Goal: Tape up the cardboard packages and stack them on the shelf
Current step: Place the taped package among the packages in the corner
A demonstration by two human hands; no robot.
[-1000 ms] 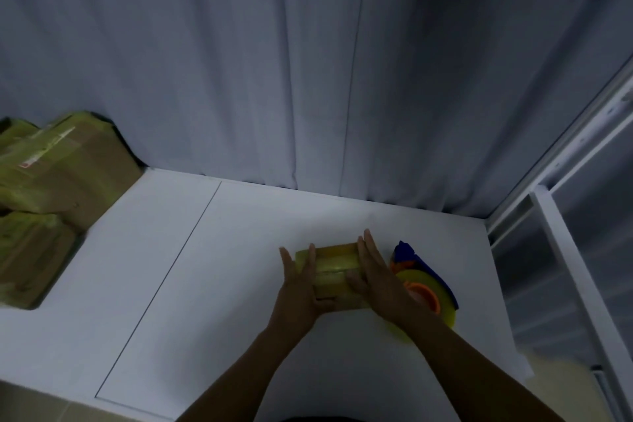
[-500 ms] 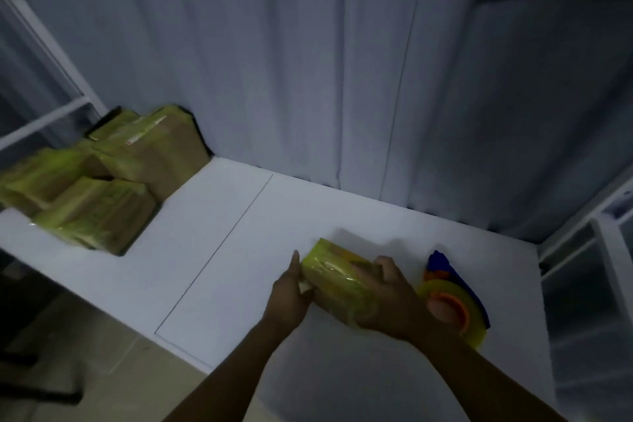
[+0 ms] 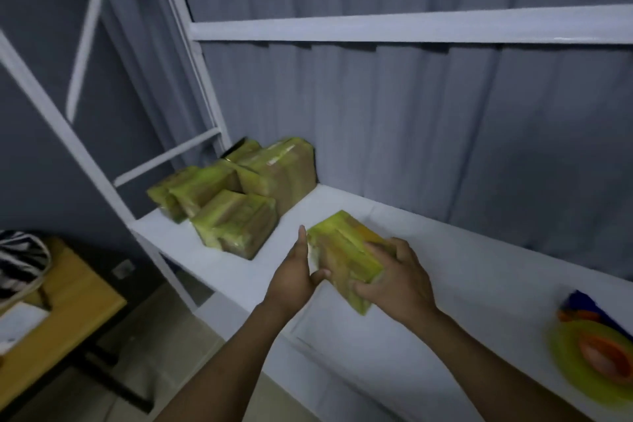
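A small cardboard package [image 3: 342, 250] wrapped in yellowish tape is held just above the white shelf board [image 3: 479, 277], tilted. My left hand [image 3: 296, 277] presses its left side with the thumb under the near edge. My right hand [image 3: 394, 281] grips its right side and near corner. Several taped packages [image 3: 239, 195] are stacked at the shelf's left end, against the grey curtain. A yellow tape roll on an orange and blue dispenser [image 3: 592, 356] lies on the shelf at the far right.
White metal shelf posts [image 3: 191, 54] and an upper rail [image 3: 411, 27] frame the shelf. A grey curtain [image 3: 445, 130] hangs behind it. Below left stands a wooden table [image 3: 58, 315] with a zebra-striped object [image 3: 19, 260] on it.
Both hands have lifted the package off the shelf and carried it left toward the stack. The view has swung left, so the tape roll now sits at the right edge.
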